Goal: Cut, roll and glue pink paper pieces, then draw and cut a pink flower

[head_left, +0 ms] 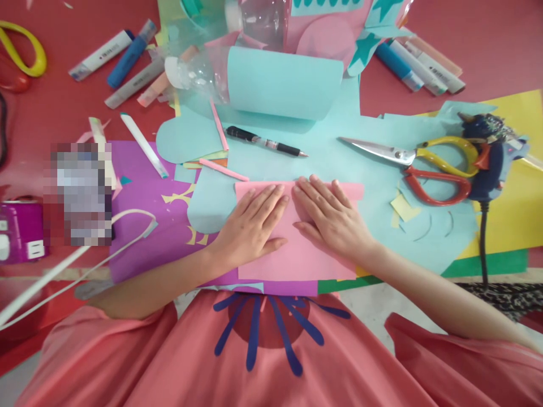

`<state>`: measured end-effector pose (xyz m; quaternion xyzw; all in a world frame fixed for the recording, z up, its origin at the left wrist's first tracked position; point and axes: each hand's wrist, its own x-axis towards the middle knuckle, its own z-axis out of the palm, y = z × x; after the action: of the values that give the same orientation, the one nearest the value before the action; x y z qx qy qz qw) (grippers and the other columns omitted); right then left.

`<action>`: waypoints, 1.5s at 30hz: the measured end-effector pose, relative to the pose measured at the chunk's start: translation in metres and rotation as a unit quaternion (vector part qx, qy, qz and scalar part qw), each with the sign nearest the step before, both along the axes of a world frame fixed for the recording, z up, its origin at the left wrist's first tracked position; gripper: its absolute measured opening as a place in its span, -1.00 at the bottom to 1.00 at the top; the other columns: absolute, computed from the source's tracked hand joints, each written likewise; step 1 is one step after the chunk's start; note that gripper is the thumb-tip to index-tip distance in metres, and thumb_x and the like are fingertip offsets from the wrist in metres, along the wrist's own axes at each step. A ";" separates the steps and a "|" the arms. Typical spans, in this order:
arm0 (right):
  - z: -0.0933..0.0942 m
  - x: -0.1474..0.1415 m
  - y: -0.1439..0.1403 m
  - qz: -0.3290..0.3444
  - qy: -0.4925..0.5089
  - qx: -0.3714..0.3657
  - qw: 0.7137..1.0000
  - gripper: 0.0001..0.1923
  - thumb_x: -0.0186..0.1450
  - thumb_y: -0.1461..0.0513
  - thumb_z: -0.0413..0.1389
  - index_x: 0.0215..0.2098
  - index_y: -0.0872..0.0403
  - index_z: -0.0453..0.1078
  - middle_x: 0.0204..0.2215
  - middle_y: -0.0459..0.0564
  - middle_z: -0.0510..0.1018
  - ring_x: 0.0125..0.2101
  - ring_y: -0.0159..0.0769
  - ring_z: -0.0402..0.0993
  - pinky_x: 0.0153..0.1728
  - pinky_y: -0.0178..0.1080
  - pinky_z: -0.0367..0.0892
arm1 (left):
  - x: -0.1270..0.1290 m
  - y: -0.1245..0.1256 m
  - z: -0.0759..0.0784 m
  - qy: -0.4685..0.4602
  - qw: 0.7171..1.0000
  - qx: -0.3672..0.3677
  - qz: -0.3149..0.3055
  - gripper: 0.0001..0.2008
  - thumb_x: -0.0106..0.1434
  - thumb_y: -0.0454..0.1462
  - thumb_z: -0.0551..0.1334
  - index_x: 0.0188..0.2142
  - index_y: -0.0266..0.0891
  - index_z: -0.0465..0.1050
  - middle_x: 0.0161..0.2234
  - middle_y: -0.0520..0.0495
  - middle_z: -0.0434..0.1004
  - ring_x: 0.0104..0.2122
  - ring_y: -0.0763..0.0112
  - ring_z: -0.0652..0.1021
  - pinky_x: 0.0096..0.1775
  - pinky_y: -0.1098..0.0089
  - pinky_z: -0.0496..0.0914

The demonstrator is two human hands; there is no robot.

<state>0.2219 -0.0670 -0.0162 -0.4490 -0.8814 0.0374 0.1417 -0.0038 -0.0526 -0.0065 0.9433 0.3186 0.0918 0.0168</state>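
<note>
**Both palms flat on a folded pink sheet**

Head view. A pink rectangular paper sheet (297, 254) lies at the near centre of the work surface, its far edge looking like a fold line. The left hand (250, 223) rests flat on the sheet's left half, fingers spread slightly and pointing toward 1 o'clock; it grips nothing, only presses. The right hand (331, 217) lies flat on the right half, fingers pointing toward 11 o'clock, likewise open and pressing. The fingertips of the two hands nearly meet at the far edge of the sheet, at its middle. The sheet extends under both palms and shows bare toward 6 o'clock from them.

Under the pink sheet: a large light-blue paper sheet (373, 164) on the far side and a purple paper sheet (139, 226) at 9 o'clock.

From the hands:
- black ballpoint pen (265, 141) at 12 o'clock, lying on the blue paper, apart from the fingers.
- steel scissors with yellow and red handles (424, 164) at 2 o'clock, blades pointing toward the pen.
- dark blue glue gun with black cord (487, 158) just beyond the scissor handles.
- rolled light-blue paper (284, 85) farther off at 12 o'clock.
- grey and blue marker pens (123, 62) at 10 o'clock on the red tabletop (59, 113).
</note>
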 end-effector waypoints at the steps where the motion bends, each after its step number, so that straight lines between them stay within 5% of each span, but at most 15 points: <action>1: 0.000 0.000 0.000 0.000 -0.003 -0.002 1.000 -0.21 0.48 0.03 -0.13 0.45 0.07 -0.51 0.29 0.09 0.32 0.28 -0.14 0.27 0.33 -0.05 -0.01 | 0.000 0.000 0.000 0.001 1.000 -0.005 0.002 -0.36 0.43 -0.05 -0.01 0.26 -0.56 0.19 0.23 -0.44 0.34 0.25 0.04 0.37 0.26 0.12 0.18; 7: -0.001 0.001 0.000 0.001 -0.008 -0.004 1.000 -0.19 0.47 -0.02 -0.14 0.45 0.07 -0.51 0.32 0.10 0.27 0.30 -0.13 0.23 0.35 -0.05 -0.09 | 0.000 0.001 0.000 0.001 1.000 -0.022 0.004 -0.34 0.42 -0.03 -0.01 0.28 -0.56 0.15 0.25 -0.45 0.31 0.27 0.02 0.34 0.27 0.10 0.14; 21: 0.002 0.001 -0.001 0.019 0.001 -0.026 0.999 -0.26 0.48 0.05 -0.11 0.46 0.07 -0.36 0.31 0.07 0.28 0.29 -0.17 0.26 0.33 -0.06 0.06 | 0.001 0.003 0.000 0.009 0.997 -0.080 0.013 -0.31 0.41 -0.03 0.02 0.33 -0.51 0.06 0.30 -0.45 0.24 0.34 0.05 0.24 0.31 0.08 0.09; 45: 0.001 0.002 0.002 0.028 -0.004 -0.042 0.999 -0.18 0.46 -0.01 -0.12 0.46 0.11 -0.47 0.34 0.13 0.21 0.32 -0.16 0.19 0.34 -0.06 0.04 | 0.002 0.004 -0.004 0.013 0.995 -0.097 0.025 -0.24 0.39 0.02 0.00 0.35 -0.55 0.01 0.32 -0.47 0.18 0.35 0.03 0.21 0.32 0.08 0.06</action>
<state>0.2237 -0.0647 -0.0150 -0.4301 -0.8917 0.0767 0.1186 -0.0020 -0.0488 -0.0104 0.9299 0.3500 0.0485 0.1021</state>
